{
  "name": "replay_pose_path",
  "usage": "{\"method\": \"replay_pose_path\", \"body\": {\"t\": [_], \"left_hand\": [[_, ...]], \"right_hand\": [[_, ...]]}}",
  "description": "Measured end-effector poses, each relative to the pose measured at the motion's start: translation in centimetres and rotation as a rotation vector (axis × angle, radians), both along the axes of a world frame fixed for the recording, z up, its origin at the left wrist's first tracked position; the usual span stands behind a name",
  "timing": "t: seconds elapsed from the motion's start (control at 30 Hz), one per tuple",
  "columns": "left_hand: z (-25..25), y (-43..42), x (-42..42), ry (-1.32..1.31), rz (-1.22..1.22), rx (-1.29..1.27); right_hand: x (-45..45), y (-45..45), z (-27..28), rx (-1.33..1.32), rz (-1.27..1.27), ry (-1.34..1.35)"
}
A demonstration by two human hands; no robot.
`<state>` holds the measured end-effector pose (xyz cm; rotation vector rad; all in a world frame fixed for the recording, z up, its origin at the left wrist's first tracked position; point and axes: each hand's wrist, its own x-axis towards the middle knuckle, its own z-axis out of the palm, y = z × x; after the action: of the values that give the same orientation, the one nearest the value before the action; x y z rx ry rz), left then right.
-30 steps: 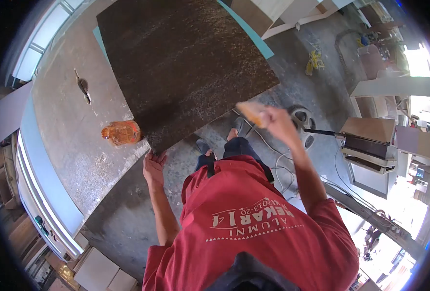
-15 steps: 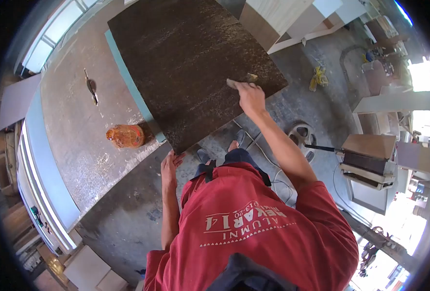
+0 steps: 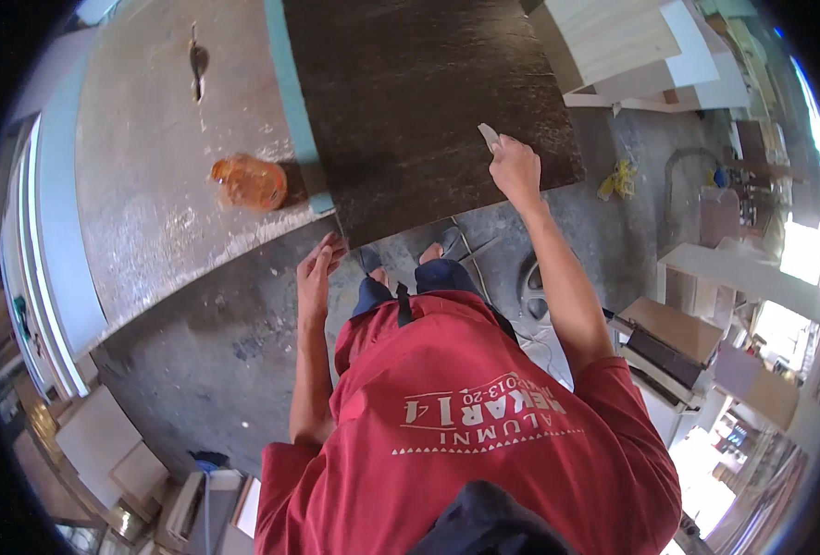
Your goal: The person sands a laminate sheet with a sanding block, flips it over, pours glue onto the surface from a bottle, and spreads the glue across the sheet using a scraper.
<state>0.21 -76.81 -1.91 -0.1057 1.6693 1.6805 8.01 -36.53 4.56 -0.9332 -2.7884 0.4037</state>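
Observation:
A wide dark brown board (image 3: 428,102) lies in front of me, its surface streaked and slightly glossy. My right hand (image 3: 515,169) is closed around a small, flat, pale scraper (image 3: 490,136) over the board's right part. My left hand (image 3: 319,266) is at the board's near left corner, its fingertips bent together against the edge. Left of the board, an orange-tinted plastic jar (image 3: 251,182) stands on the worn table (image 3: 151,213); its contents cannot be made out.
A pale blue strip (image 3: 291,102) runs along the board's left side. The table has a slot with a dark blade-like piece (image 3: 198,69). Pale panels (image 3: 614,46) stand at the upper right. Yellow twine (image 3: 619,179) and a round metal base (image 3: 532,287) are on the floor.
My view has shifted, so the board and table appear higher. My right hand with the scraper has moved towards the board's right side. My left hand stays by the near left corner.

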Motion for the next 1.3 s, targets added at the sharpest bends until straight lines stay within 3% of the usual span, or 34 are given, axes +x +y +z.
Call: {"method": "replay_pose_path", "body": {"t": [0.27,0.37,0.57,0.63,0.93,1.13,1.3], "left_hand": [[-2.8,-4.4,1.0,-0.047,0.144,0.003],[-3.6,-5.7,1.2,-0.038,0.180,-0.008],[-2.2,-5.5,1.4,0.005,0.213,0.030],[-1.4,-5.5,1.5,0.015,0.229,0.024],[-0.1,-3.0,2.4,0.048,0.195,-0.020],[1.7,-0.4,3.1,0.114,0.217,-0.059],[2.8,2.2,4.6,0.143,0.252,-0.075]], "right_hand": [[-6.1,-8.3,1.0,-0.072,0.108,-0.016],[-8.7,-11.7,-0.2,-0.018,0.234,0.111],[-8.9,-17.1,-0.4,0.082,0.518,0.022],[-6.2,-14.3,-0.1,0.035,0.719,0.036],[0.1,3.1,0.7,0.131,1.082,-0.078],[4.1,15.3,2.2,0.130,1.019,-0.064],[8.7,24.2,1.5,0.112,0.775,-0.128]]}}
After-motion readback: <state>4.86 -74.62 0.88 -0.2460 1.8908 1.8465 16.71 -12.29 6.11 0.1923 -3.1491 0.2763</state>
